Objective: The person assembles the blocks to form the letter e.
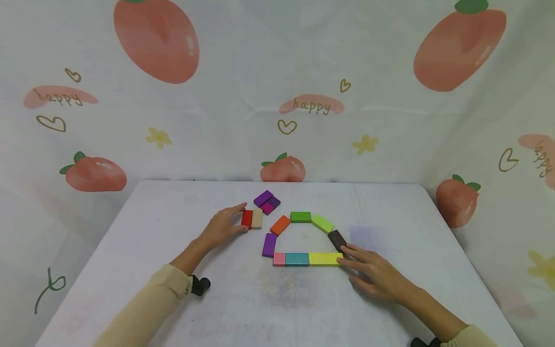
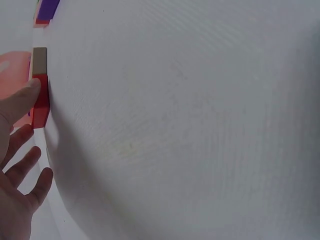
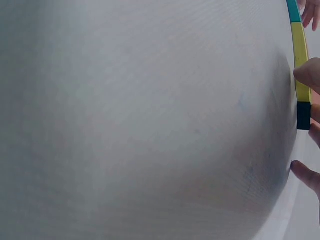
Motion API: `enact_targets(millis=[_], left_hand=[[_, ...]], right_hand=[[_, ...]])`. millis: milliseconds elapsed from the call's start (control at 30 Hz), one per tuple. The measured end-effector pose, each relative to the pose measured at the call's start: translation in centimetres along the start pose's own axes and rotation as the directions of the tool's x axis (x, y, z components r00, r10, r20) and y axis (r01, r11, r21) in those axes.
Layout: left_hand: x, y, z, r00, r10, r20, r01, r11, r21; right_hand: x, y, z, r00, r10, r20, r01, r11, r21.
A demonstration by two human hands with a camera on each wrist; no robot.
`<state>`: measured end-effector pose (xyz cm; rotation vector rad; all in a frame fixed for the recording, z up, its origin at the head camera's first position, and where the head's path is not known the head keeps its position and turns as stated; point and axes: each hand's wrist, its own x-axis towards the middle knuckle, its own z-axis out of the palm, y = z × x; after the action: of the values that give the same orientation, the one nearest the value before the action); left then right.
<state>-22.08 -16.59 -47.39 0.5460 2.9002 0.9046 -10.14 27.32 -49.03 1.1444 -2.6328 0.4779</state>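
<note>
At left, my left hand is at a red block, its thumb at the near end and a finger at the far end. In the left wrist view the thumb lies against the red block, other fingers spread apart. A cream block stands flush beside the red one. My right hand lies with extended fingers at the right corner of a block outline. Its fingertips touch the yellow block and the dark brown block. The thumb meets the yellow block in the right wrist view.
The outline continues with teal, pink, purple, orange, green and lime blocks. Behind the cream block lies a cluster of purple and magenta blocks. A printed cloth hangs behind the white table.
</note>
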Motion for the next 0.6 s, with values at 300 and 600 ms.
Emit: enact_targets(millis=[300,600], left_hand=[[-0.8,-0.2,-0.8,1.0,0.015,0.002,-0.015,1.0,-0.011],[-2.6,-0.8,-0.9,1.0,0.027,0.01,-0.027,1.0,0.001]], right_hand=[[0.0,-0.1,0.0,1.0,0.005,0.007,-0.005,1.0,0.006],[0.0,-0.1,-0.1,1.0,0.002,0.003,-0.002,1.0,0.001]])
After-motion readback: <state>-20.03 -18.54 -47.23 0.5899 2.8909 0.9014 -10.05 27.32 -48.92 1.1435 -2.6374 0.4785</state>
